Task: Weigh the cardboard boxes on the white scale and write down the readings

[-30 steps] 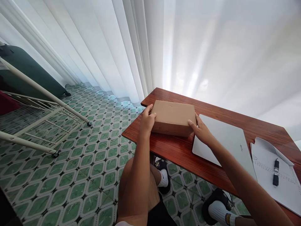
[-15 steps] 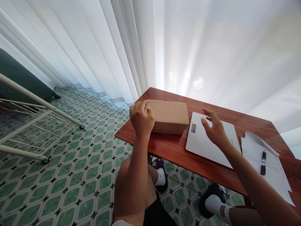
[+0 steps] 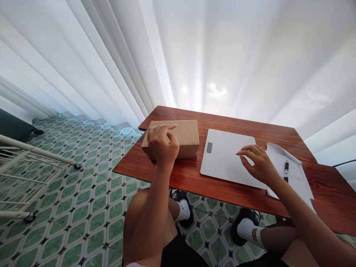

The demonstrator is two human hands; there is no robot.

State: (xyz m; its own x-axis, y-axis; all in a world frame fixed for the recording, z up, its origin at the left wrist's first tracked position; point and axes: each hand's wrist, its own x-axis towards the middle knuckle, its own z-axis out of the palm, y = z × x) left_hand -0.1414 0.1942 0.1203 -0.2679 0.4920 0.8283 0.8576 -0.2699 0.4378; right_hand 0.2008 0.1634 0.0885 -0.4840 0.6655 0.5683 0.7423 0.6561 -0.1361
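A closed brown cardboard box rests on the left part of the wooden table. My left hand hovers over the box's near left side, fingers loosely bent and apart, holding nothing; whether it touches the cardboard I cannot tell. To the right of the box lies a flat white digital scale with a small grey display at its left end. Above the scale's right part is my right hand, open, its fingers stretched to the left with nothing in them.
Papers with handwriting lie right of the scale, and a black pen is on them. The reddish-brown table stands before white curtains. A white wheeled metal rack stands on the green tiled floor at left.
The view has turned to the right. My left hand has shifted from the box's left end rightward over it. My right hand has moved toward the scale's right end.
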